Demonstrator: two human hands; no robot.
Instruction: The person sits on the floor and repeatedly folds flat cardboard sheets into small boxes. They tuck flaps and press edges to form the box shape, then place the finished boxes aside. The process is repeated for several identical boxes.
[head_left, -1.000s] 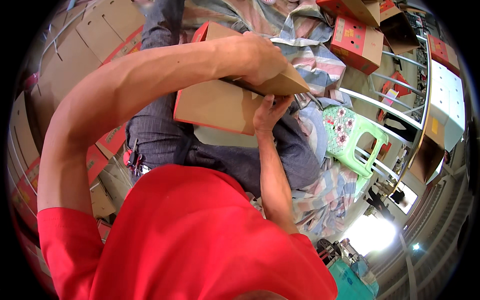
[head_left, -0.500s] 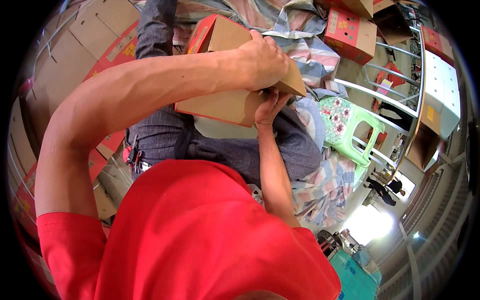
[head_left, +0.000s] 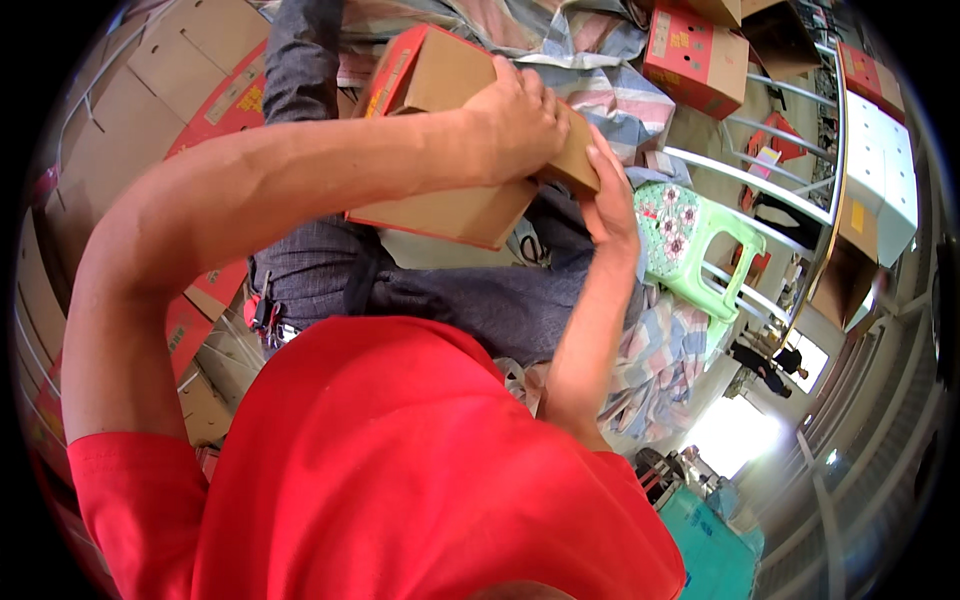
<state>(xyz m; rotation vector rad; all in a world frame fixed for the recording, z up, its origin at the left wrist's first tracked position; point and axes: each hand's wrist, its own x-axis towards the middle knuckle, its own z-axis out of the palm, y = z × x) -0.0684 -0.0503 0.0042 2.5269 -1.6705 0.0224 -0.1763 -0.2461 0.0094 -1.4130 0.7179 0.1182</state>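
One brown and red cardboard box (head_left: 430, 215) sits in the upper middle of the frame, by the person's bent leg (head_left: 480, 310). The left hand (head_left: 520, 125) lies against the cardboard, fingers slightly bent; its palm is hidden, so whether it grips I cannot tell. The right hand (head_left: 612, 205) is open, fingers stretched along the right end of a flap (head_left: 574, 158). The step looks like folding that flap; the next move seems to call for steady pressure from both sides.

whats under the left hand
The red and brown box shows around the left hand, with the right hand at its end. The patch directly beneath the left hand is covered and cannot be seen.
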